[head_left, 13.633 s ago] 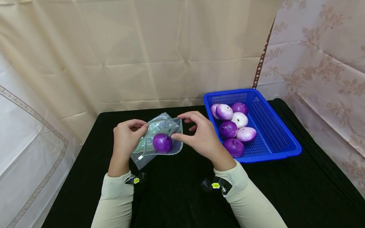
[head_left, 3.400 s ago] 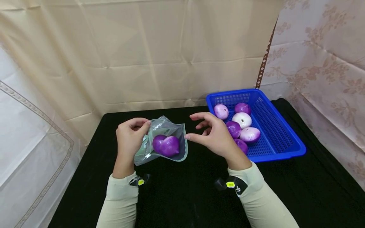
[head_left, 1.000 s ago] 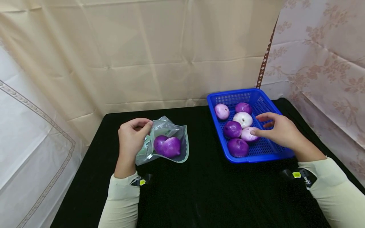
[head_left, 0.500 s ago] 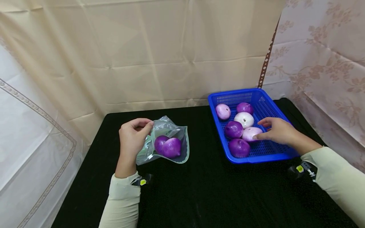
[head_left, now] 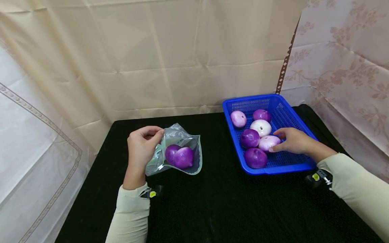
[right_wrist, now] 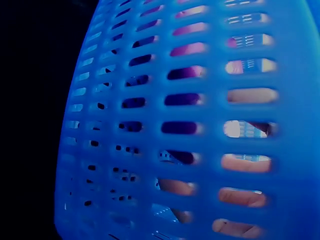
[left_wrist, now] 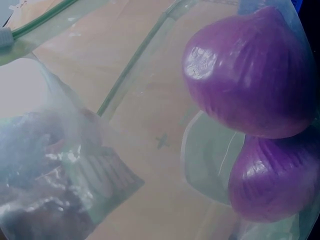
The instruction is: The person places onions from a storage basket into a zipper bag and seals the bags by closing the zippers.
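My left hand [head_left: 140,153] pinches the rim of a clear zip bag [head_left: 194,145] between thumb and fingers, keeping its mouth open. Inside the bag lie two purple onions, the front one [head_left: 183,158] overlapping the other [head_left: 171,152]; the left wrist view has both onions [left_wrist: 250,75] up close. Over the blue basket [head_left: 232,143], my right hand [head_left: 293,141] grips a pale purple onion [head_left: 267,143], thumb at its near side and fingers at its far right side. The right wrist view shows mainly the slotted basket wall [right_wrist: 210,115], with parts of fingers through the slots.
Several other onions sit in the basket: a white one [head_left: 260,128], a pale one [head_left: 238,118] and dark purple ones [head_left: 255,158]. A black cloth [head_left: 209,202] covers the table. Beige curtain [head_left: 170,60] hangs behind, with patterned cloth [head_left: 346,74] at the right.
A second onion has joined the first in the bag since the oldest frame. My right hand has left the bag for the basket and closed in on the pale onion. The left hand keeps its hold.
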Tool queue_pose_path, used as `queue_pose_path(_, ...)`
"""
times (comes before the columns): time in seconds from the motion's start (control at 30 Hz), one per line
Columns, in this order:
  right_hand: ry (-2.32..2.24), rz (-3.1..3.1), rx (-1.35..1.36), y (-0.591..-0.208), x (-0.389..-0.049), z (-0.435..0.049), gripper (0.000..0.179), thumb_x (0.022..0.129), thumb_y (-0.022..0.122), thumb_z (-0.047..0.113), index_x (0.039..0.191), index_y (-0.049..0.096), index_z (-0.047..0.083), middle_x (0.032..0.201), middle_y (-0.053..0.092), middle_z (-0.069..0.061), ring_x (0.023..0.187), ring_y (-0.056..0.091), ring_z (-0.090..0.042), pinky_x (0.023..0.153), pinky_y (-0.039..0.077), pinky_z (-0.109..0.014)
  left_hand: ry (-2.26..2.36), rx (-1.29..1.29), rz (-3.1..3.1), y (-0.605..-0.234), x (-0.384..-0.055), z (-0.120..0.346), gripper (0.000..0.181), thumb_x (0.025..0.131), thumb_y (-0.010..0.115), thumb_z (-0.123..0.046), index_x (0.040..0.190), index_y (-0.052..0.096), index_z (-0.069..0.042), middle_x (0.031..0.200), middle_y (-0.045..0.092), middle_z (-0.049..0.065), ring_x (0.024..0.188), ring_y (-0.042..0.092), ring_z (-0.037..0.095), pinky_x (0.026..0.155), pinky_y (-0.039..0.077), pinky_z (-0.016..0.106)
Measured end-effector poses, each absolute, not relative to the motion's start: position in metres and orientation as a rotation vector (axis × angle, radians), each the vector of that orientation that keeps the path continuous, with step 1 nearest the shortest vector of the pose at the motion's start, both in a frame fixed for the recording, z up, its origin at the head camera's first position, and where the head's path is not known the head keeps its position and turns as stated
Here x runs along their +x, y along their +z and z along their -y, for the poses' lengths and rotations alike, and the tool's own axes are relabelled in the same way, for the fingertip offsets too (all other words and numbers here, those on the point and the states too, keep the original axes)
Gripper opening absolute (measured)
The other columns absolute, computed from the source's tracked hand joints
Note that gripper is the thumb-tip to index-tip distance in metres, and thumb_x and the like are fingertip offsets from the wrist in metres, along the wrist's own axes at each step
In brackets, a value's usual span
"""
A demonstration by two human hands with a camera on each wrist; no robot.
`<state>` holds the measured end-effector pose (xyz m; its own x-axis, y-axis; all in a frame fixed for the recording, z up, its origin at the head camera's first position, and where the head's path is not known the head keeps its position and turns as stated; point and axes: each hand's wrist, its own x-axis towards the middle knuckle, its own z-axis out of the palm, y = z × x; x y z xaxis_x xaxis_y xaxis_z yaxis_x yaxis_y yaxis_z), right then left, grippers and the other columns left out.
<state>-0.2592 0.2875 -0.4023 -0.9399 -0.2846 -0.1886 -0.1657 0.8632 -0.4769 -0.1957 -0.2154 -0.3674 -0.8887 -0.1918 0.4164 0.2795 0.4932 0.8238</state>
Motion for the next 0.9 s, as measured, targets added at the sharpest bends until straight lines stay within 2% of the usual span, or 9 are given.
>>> queue_pose_path(0.37,-0.724,-2.782,-0.345,-0.402,-0.259,-0.293,0.082,0.08,0.087,0.048,0.132,0.06,-0.009,0.126,0.066,-0.033,0.118,0.061,-0.05,0.097,0.048,-0.064,-1.373,-0.059,2.296,-0.367,-0.197,0.215,0.013,0.093,0.079,-0.026,0.091,0.08,-0.013,0.081,0.074,0.005,0.068,0.067,0.015,0.058,0.054,0.021)
queue_pose_path(0.53,-0.85,-2.731,-0.317,-0.4,-0.256,-0.299,0.08,0.083,0.086,0.043,0.136,0.057,-0.008,0.129,0.064,-0.033,0.099,0.07,-0.033,0.082,0.058,-0.044,-1.369,-0.05,2.306,-0.368,-0.197,0.216,0.015,0.094,0.079,-0.027,0.092,0.08,-0.012,0.082,0.074,0.006,0.068,0.067,0.014,0.059,0.053,0.02)
queue_pose_path(0.63,-0.955,-2.673,-0.283,-0.399,-0.254,-0.301,0.081,0.085,0.086,0.04,0.14,0.052,-0.009,0.134,0.061,-0.034,0.093,0.071,-0.022,0.074,0.061,-0.033,-1.372,-0.047,2.312,-0.368,-0.197,0.216,0.016,0.094,0.079,-0.028,0.092,0.08,-0.012,0.083,0.074,0.006,0.068,0.067,0.014,0.059,0.054,0.02)
queue_pose_path(0.9,-1.038,-2.655,-0.234,-0.396,-0.248,-0.309,0.085,0.085,0.084,0.044,0.146,0.049,-0.003,0.142,0.054,-0.033,0.107,0.069,-0.028,0.078,0.06,-0.027,-1.368,-0.053,2.31,-0.368,-0.197,0.216,0.014,0.094,0.079,-0.027,0.092,0.08,-0.013,0.082,0.074,0.005,0.068,0.067,0.015,0.059,0.054,0.021)
